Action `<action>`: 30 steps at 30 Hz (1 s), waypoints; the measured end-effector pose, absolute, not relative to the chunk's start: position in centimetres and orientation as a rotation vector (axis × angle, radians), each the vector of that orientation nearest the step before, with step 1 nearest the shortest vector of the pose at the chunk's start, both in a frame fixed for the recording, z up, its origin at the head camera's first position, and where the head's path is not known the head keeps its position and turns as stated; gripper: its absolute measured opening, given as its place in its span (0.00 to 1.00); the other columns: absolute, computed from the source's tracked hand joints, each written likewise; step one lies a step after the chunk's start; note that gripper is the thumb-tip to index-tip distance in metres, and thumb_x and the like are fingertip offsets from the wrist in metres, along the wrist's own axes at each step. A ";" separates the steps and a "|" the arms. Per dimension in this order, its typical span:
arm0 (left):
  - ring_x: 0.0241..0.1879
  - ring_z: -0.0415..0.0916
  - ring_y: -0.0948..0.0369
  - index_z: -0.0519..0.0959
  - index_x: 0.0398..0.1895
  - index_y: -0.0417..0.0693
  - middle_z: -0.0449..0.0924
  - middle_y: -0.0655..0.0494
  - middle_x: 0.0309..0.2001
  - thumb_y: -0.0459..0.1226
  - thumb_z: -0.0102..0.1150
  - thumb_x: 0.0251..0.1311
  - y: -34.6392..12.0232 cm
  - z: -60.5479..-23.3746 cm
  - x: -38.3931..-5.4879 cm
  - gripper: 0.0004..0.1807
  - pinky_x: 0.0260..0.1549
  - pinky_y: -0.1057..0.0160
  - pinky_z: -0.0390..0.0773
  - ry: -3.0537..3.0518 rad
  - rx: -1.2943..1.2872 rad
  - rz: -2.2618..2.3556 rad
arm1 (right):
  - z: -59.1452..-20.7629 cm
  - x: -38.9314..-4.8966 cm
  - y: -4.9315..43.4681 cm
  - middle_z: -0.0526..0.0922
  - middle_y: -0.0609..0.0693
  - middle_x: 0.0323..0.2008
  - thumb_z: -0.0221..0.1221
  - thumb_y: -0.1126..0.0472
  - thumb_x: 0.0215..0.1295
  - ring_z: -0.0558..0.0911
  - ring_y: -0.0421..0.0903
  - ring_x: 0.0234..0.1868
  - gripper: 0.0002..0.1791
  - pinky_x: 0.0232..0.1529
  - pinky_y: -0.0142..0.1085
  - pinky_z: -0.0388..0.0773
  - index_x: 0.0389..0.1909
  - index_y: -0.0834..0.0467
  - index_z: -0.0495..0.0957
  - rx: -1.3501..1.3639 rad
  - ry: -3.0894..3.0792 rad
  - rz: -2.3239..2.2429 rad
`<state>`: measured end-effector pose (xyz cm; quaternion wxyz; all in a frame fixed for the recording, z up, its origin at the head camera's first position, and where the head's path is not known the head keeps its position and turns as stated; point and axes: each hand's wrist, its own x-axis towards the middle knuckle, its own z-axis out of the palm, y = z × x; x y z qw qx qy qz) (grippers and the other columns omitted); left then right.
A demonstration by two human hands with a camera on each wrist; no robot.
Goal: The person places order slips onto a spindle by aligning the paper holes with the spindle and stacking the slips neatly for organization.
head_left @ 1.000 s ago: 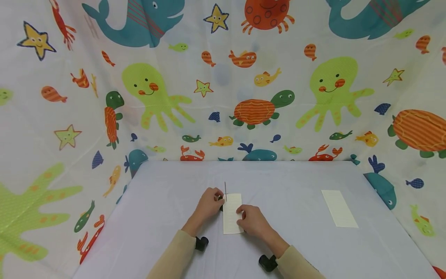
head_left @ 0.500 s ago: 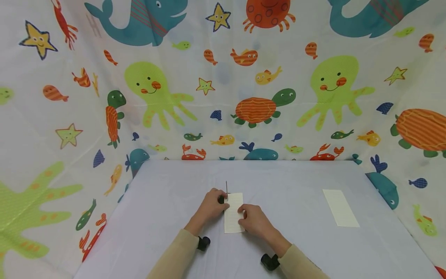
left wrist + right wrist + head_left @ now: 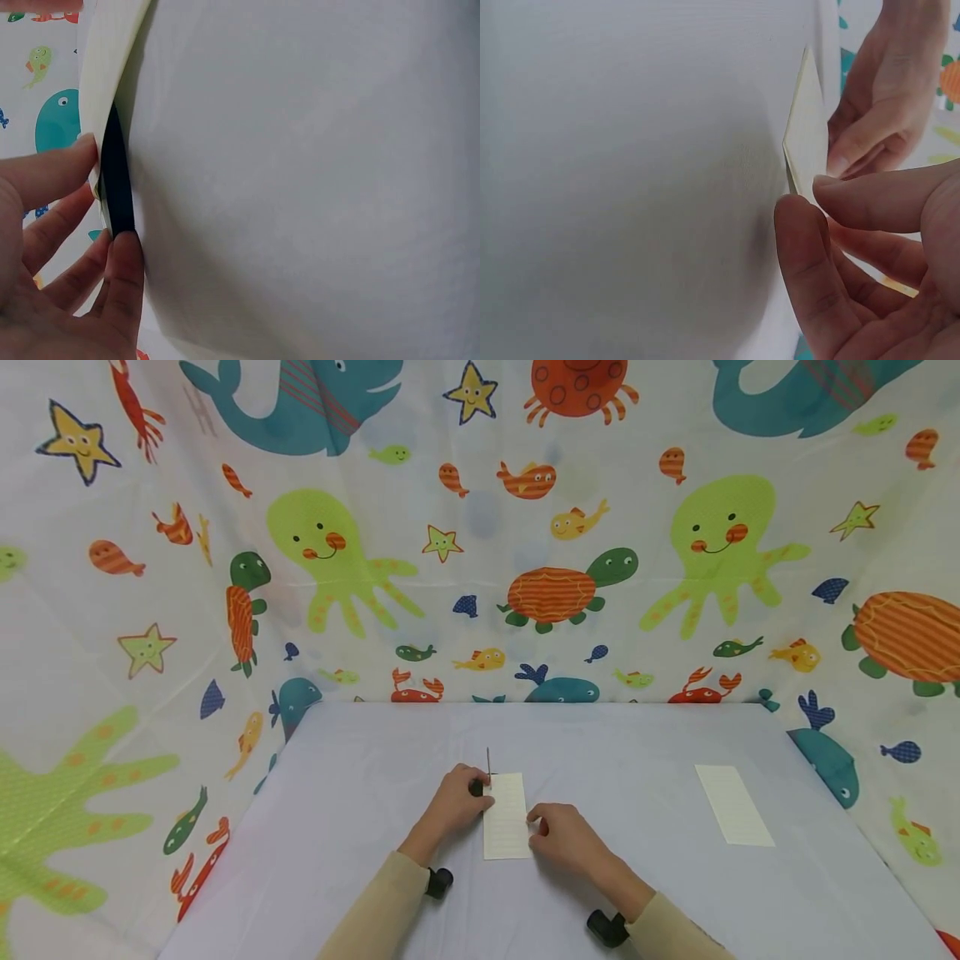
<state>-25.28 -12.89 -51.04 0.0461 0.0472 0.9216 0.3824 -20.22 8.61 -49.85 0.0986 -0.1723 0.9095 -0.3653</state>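
Note:
A cream lined paper [image 3: 507, 831] lies upright in the middle of the white table. My left hand [image 3: 452, 802] pinches its upper left edge, thumb on top. In the left wrist view, a flat dark strip [image 3: 118, 176] shows beneath the lifted paper, between it and the fingers; its kind is unclear. A thin dark stick [image 3: 488, 760] projects past the paper's top edge. My right hand [image 3: 566, 837] is at the paper's right edge, its fingertips barely at the border. In the right wrist view, the thumb and index finger stand slightly apart beside the paper's corner.
A second cream lined paper [image 3: 735, 806] lies flat at the right of the white-covered table [image 3: 360, 760]. Behind and at both sides hangs a curtain [image 3: 480, 635] printed with sea animals. Black cameras sit on both wrists.
My right hand has drawn back to the right, from over the paper to its edge. The left hand has slid slightly further over the paper's edge and keeps its pinch.

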 end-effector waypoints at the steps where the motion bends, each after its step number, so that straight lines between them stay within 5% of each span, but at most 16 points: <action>1: 0.54 0.74 0.47 0.82 0.47 0.42 0.76 0.44 0.52 0.36 0.71 0.58 -12.8 -51.0 -25.3 0.14 0.60 0.45 0.73 2.811 0.140 1.167 | -49.8 -20.2 8.9 0.75 0.46 0.24 0.63 0.71 0.59 0.72 0.41 0.23 0.13 0.23 0.33 0.70 0.46 0.66 0.82 -0.509 2.698 -1.074; 30: 0.53 0.74 0.49 0.82 0.46 0.41 0.76 0.45 0.52 0.35 0.72 0.57 -12.9 -51.1 -25.4 0.15 0.59 0.45 0.73 2.803 0.140 1.170 | -48.3 -19.4 17.1 0.75 0.41 0.26 0.67 0.68 0.61 0.71 0.40 0.28 0.09 0.30 0.35 0.72 0.43 0.60 0.84 -0.552 2.899 -0.706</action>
